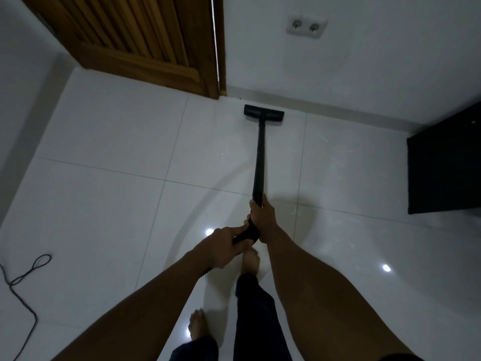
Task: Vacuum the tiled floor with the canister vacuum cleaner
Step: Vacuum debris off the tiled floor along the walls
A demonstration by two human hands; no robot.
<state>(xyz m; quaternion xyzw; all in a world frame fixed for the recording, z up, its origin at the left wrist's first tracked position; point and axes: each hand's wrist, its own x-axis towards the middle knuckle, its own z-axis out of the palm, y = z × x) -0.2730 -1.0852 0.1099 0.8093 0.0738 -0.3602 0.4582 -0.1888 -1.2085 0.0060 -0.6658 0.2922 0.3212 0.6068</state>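
Gripping the black vacuum wand [260, 157] with both hands, we hold it slanting down to its floor head [263, 113], which lies flat on the white tiled floor [104, 152] near the wall, just right of the wooden door [145, 43]. Our right hand [264, 217] wraps its fingers round the wand's upper end; our left hand [221, 246], just behind, curls round the handle [247, 234]. A black cable [23, 280] lies far left and a dark cabinet [445, 162] stands at right.
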